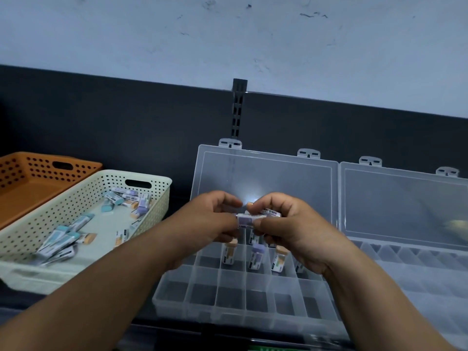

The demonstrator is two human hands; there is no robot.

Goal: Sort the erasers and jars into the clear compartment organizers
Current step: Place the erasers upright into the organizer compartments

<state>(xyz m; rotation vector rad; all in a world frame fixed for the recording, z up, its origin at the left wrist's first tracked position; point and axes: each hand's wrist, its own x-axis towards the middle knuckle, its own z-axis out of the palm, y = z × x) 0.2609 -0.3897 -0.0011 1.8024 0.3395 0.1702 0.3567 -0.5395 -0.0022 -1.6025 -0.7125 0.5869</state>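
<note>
Purple eraser (246,220) up in the air, right in the middle of the scene, and both hands are on it. Its long axis runs flat, left to right, one end toward each hand. The left hand (212,219) has its fingers curled and pinches the left end; the right hand (288,226) closes thumb against fingers on the right end. So the eraser bridges the two grips, with its printed middle showing in the gap between them.

A second one is in play too: an orange-tipped eraser (267,211) sits just above and behind the purple one, tucked under the right hand's curled fingers. It also lies nearly level, orange tip pointing left, barcode end buried toward the palm.

Both hands hang over the far rows of the clear organizer (228,297), whose lid (266,178) stands open against the dark back panel. Below the hands, three erasers stand upright in neighbouring compartments: an orange-capped one (229,253), a purple-capped one (255,258), another orange-capped one (278,260). A fourth peeks out under the right wrist, too hidden to tell its colour.

Off to the left, the cream basket (141,176) holds loose erasers (62,243) lying every which way, teal, purple and orange among them. Farther left, an orange basket (50,158). On the right, touching the first box, a second organizer (417,274) with its lid up as well.
</note>
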